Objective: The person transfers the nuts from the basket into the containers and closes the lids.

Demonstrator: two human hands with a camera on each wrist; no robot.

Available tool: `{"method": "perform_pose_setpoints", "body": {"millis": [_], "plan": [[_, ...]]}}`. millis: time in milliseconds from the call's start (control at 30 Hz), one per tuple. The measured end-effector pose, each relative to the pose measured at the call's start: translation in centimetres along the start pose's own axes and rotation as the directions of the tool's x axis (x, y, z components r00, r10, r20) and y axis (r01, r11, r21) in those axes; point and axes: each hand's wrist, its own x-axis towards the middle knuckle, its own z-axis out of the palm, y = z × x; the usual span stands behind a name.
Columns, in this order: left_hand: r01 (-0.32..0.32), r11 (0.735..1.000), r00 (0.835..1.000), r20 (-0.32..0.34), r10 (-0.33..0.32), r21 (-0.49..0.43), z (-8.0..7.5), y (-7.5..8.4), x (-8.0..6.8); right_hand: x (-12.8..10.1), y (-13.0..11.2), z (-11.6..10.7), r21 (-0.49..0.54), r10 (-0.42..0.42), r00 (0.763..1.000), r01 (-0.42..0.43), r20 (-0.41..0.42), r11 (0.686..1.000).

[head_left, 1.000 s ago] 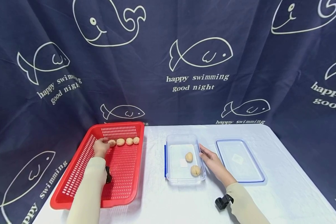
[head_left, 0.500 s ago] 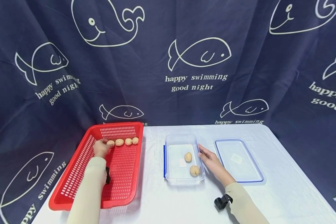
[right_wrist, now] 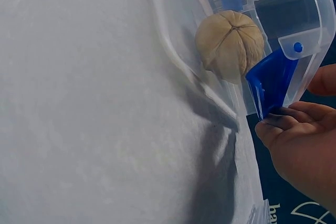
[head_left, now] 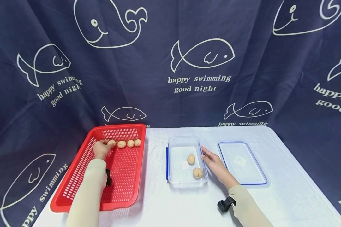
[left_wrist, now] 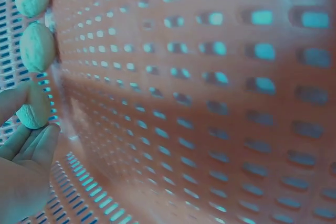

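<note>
Left hand point(head_left: 101, 149) is in the red basket point(head_left: 74, 186), at the far end, pinching the leftmost walnut point(head_left: 111, 143) of a row of four along the back wall. From the head view the fingers cover part of that nut; the left wrist view settles it, showing the walnut point(left_wrist: 33, 109) caught between thumb and fingertips, with two more nuts point(left_wrist: 37, 46) lined up beyond it and the top one cut off by the frame edge. The near stretch of the basket floor, toward the person, lies bare.

Right of the basket sits the clear container point(head_left: 184, 181), two walnuts point(head_left: 197, 172) inside. The right hand point(head_left: 214, 164) lies flat against its right wall, fingers straight, gripping nothing. The right wrist view shows a blue latch point(right_wrist: 270, 85) at the fingertips and one walnut point(right_wrist: 230, 44) pressed close to the clear wall; the other nut is out of that frame. Further right of the container lies its lid point(head_left: 242, 162), flat on the white table point(head_left: 287, 195), apart from the hand.
</note>
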Motion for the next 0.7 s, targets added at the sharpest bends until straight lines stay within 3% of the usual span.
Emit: {"method": "perform_pose_setpoints", "body": {"millis": [367,700], "plan": [[-0.033,0.997,0.998,-0.054,0.030,-0.063,0.1,1.5,0.1,-0.1,0.0,0.1,0.001,-0.001,1.000,0.001,-0.007,1.000],[-0.019,0.986,0.999,-0.029,0.015,-0.166,0.1,3.7,-0.6,-0.1,0.0,0.0,0.004,-0.002,1.000,0.002,-0.001,1.000]]}}
